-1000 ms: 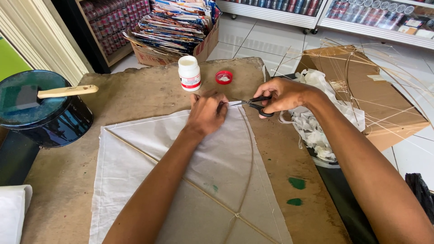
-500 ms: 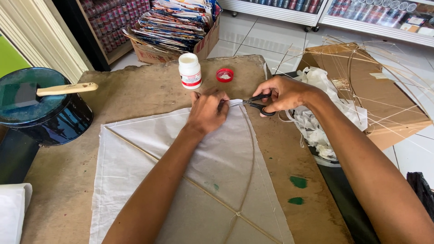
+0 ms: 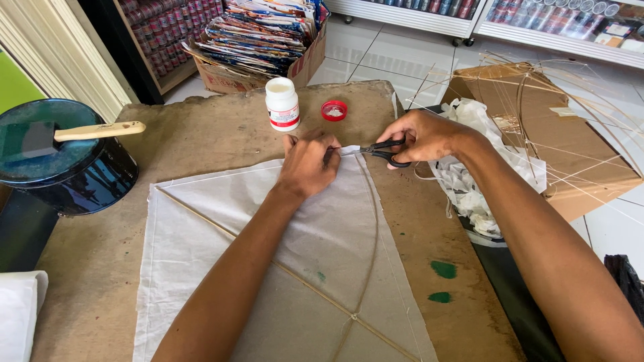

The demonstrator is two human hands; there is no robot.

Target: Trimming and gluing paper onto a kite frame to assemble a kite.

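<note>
A white paper kite (image 3: pixel 268 268) with thin bamboo sticks crossing it lies flat on a brown worktable (image 3: pixel 181 134). My left hand (image 3: pixel 307 164) presses down on the kite's far corner, fingers pinching the paper edge. My right hand (image 3: pixel 422 137) grips black-handled scissors (image 3: pixel 376 151) whose blades point left at that same corner, right beside my left fingers. A white glue bottle (image 3: pixel 282 104) stands open just beyond my hands, its red cap (image 3: pixel 334 110) lying next to it.
A dark round tin (image 3: pixel 60 161) with a wooden-handled brush (image 3: pixel 80 133) on top sits at the left. Paper scraps (image 3: pixel 469 188) fill a bag at the table's right edge. A cardboard box with bamboo strips (image 3: pixel 557 127) is at the right; a box of magazines (image 3: pixel 261 40) beyond.
My hands have stayed at the kite's far corner; the scissors have shifted slightly along the paper edge. The view has drifted a little.
</note>
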